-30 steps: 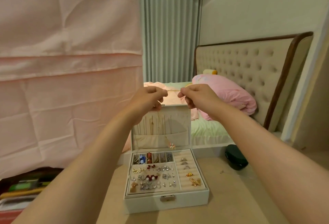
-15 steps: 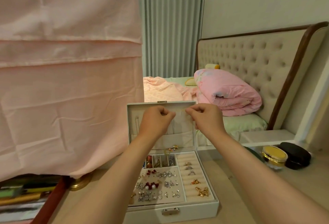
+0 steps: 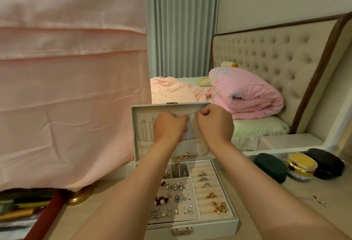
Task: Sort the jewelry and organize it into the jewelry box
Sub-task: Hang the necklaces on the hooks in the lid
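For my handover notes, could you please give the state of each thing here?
jewelry box, open, lid upright
chain, stretched between both hands by the lid
left hand, pinching the chain
right hand, pinching the chain
gold-lidded jar, closed
green case, closed
black case, closed

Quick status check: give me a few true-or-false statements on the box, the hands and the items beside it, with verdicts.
1. The lid of the jewelry box stands open. True.
2. The left hand and the right hand both pinch a thin chain in front of the lid. True.
3. The ring rolls fill the box's left section. False: they are in the right section.
4. The gold-lidded jar sits left of the box. False: it sits to the right, between a green case and a black case.
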`<state>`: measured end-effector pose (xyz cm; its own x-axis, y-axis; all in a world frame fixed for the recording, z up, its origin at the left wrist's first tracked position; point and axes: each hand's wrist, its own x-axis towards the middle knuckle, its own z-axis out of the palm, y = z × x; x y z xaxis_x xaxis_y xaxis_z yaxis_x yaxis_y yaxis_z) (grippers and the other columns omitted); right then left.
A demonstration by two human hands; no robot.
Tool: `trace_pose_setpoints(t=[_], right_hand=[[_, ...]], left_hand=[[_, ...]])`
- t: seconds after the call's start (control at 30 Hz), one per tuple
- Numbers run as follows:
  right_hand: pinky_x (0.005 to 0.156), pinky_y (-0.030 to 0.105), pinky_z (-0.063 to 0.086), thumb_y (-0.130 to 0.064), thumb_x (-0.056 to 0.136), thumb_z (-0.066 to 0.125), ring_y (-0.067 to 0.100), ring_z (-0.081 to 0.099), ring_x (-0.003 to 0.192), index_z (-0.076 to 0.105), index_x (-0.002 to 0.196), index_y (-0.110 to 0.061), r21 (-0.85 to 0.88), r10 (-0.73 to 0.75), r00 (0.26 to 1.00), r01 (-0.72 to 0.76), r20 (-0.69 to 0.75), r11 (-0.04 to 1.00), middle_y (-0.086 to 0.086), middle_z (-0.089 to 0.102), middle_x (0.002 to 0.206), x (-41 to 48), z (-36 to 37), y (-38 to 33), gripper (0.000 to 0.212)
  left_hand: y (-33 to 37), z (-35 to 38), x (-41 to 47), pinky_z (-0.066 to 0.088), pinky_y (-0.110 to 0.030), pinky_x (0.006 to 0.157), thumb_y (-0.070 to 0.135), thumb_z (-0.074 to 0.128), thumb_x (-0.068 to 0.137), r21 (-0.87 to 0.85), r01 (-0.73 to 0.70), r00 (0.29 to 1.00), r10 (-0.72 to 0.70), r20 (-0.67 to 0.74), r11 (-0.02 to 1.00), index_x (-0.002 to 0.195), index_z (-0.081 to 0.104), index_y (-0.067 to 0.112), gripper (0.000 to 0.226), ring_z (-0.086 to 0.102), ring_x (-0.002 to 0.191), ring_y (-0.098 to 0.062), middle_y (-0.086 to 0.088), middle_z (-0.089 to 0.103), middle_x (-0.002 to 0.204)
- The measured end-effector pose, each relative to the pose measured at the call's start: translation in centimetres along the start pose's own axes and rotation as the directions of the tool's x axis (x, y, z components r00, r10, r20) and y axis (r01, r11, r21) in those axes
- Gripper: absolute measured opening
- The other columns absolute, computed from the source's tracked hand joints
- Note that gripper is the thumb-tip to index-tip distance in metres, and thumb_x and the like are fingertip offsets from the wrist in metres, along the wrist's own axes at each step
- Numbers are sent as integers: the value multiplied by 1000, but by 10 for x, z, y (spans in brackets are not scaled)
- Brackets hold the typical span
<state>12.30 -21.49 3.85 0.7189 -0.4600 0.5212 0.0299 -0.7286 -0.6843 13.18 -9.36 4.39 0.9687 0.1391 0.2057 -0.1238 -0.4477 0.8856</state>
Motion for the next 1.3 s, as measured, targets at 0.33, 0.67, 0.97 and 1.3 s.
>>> trace_pose_setpoints(t=[0.33, 0.67, 0.97, 1.3], right_hand=[[63, 33, 50, -25, 87, 62, 22, 61, 66, 67, 73, -10, 55, -49, 903, 28, 427, 998, 5, 66, 67, -27, -10, 19, 22], [61, 22, 51, -17, 91, 72, 8, 62, 60, 73, 66, -13, 246, -20, 726, -207, 687, 947, -2, 70, 58, -50, -14, 17, 25], [59, 21, 41, -26, 93, 70, 3, 54, 58, 73, 68, -14, 132, -177, 779, 122, 601, 984, -2, 66, 61, -24, -39, 2, 28], [75, 43, 57, -40, 84, 52, 20, 65, 68, 69, 79, -16, 0, -23, 726, 32, 688, 1000, 6, 70, 74, -34, -42, 20, 29]], left_hand=[[-20, -10, -15, 62, -44, 74, 26, 65, 93, -1, -32, 964, 31, 264, 999, 83, 74, 7, 23, 70, 65, -22, -4, 74, 71], [-28, -34, -35, 46, -17, 70, 23, 63, 92, 118, -168, 925, 115, 363, 979, 92, 78, 25, 16, 65, 86, -3, 9, 75, 90], [-25, -17, -47, 49, -20, 50, 12, 70, 89, -36, -13, 854, 30, 519, 999, 102, 69, 15, 14, 65, 65, -11, -6, 74, 92], [-20, -26, -36, 46, -15, 63, 24, 77, 86, -9, -90, 925, 87, 371, 996, 88, 80, 20, 5, 62, 62, 4, 14, 70, 64]])
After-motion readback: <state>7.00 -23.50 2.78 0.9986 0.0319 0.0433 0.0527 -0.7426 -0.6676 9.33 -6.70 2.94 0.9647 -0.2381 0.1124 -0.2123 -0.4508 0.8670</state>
